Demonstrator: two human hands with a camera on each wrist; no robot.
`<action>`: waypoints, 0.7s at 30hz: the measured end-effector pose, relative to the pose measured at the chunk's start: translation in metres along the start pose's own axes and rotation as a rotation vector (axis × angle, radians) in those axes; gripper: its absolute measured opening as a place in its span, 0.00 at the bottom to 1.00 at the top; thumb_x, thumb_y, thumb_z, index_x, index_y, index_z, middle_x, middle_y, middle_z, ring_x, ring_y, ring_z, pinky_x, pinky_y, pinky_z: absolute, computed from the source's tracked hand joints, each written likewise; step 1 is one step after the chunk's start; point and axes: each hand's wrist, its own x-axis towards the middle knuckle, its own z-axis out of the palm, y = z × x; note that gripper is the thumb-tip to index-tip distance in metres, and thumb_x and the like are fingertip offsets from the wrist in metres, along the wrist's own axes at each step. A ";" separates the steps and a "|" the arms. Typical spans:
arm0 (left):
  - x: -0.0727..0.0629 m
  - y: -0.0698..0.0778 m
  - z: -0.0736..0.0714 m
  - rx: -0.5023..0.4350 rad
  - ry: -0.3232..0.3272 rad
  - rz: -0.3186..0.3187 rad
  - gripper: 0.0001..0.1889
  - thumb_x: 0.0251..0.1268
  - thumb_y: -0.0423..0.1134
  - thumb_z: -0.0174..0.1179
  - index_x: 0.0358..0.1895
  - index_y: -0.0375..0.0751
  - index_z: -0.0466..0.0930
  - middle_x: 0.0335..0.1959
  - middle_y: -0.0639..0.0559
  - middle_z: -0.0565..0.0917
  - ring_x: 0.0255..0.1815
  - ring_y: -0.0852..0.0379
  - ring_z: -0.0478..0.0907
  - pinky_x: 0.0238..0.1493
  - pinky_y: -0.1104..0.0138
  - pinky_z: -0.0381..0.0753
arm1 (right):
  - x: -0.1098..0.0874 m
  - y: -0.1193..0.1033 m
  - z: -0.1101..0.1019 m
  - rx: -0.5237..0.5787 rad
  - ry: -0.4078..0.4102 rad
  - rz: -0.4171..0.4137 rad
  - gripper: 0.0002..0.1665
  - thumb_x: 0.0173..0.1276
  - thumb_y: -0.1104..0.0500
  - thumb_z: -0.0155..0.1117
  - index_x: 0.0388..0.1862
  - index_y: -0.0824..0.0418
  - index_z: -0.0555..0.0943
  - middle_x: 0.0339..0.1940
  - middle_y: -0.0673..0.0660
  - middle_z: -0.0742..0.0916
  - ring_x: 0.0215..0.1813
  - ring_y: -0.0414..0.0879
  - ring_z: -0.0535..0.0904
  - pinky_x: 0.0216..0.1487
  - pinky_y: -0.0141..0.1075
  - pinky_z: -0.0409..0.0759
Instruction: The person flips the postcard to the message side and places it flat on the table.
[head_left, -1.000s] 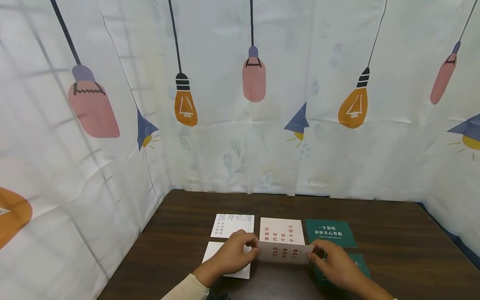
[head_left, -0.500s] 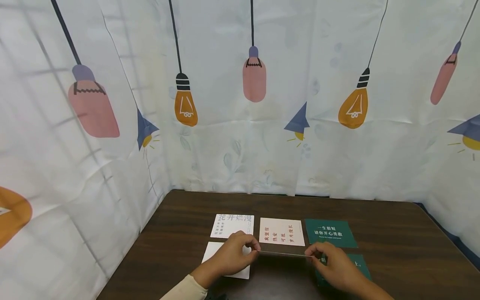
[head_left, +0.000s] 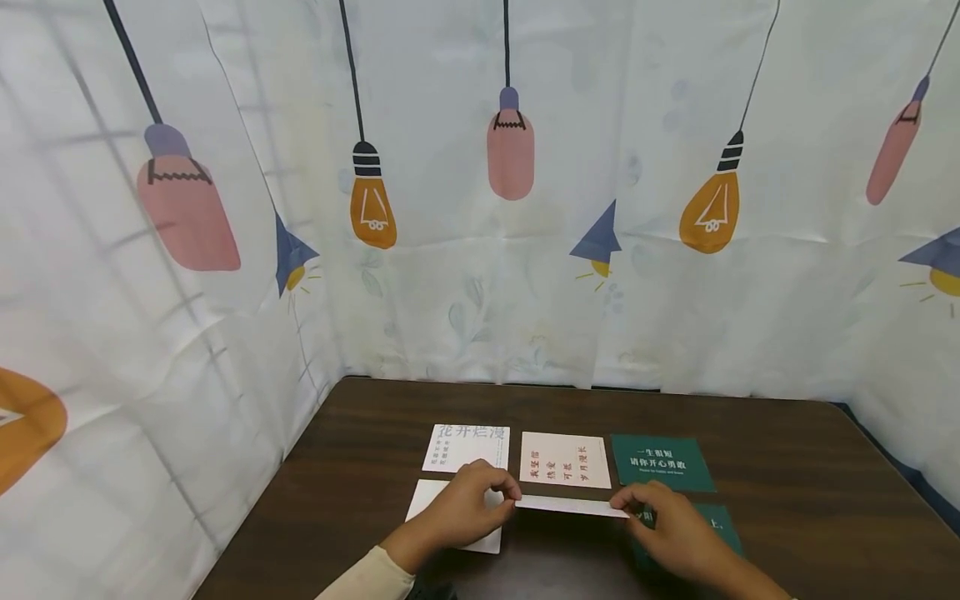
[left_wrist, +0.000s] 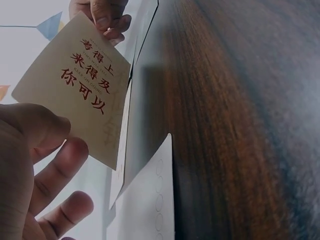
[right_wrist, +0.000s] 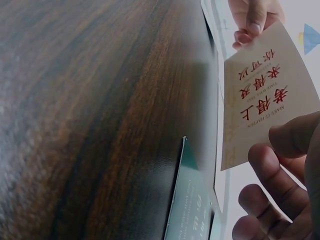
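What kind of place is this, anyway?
Perhaps a small curtained-off work corner: cloth printed with lamps hangs behind and beside a dark, wood-look table, and cards are laid out on top.

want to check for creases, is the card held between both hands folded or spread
Spread: in the left wrist view, the held card shows one unbroken face without folds.
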 end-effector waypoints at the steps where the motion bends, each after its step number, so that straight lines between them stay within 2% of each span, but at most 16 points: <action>1: 0.000 0.000 0.000 -0.002 0.000 0.005 0.10 0.64 0.32 0.67 0.35 0.57 0.84 0.33 0.74 0.81 0.39 0.64 0.74 0.46 0.66 0.70 | 0.000 0.001 0.000 0.000 -0.001 -0.002 0.16 0.66 0.67 0.71 0.44 0.46 0.84 0.40 0.39 0.82 0.40 0.34 0.74 0.38 0.35 0.77; 6: -0.001 0.000 0.000 -0.006 0.004 0.020 0.10 0.62 0.31 0.67 0.34 0.55 0.85 0.33 0.74 0.82 0.38 0.63 0.74 0.45 0.68 0.69 | -0.001 0.002 0.001 0.008 0.001 -0.010 0.16 0.65 0.68 0.71 0.44 0.47 0.85 0.40 0.40 0.82 0.40 0.33 0.74 0.38 0.35 0.78; 12: -0.004 0.000 0.000 -0.002 -0.015 -0.004 0.08 0.63 0.32 0.67 0.36 0.54 0.87 0.35 0.74 0.82 0.40 0.62 0.74 0.46 0.68 0.69 | -0.002 0.002 0.003 -0.001 0.007 -0.007 0.15 0.67 0.67 0.71 0.45 0.47 0.86 0.42 0.40 0.84 0.40 0.33 0.74 0.40 0.35 0.78; 21: -0.005 -0.001 0.002 0.013 -0.029 -0.019 0.08 0.69 0.35 0.62 0.37 0.54 0.88 0.36 0.74 0.83 0.42 0.65 0.73 0.48 0.63 0.67 | -0.003 0.003 0.001 0.053 -0.058 0.041 0.11 0.72 0.64 0.66 0.46 0.48 0.87 0.42 0.44 0.83 0.41 0.35 0.73 0.40 0.35 0.77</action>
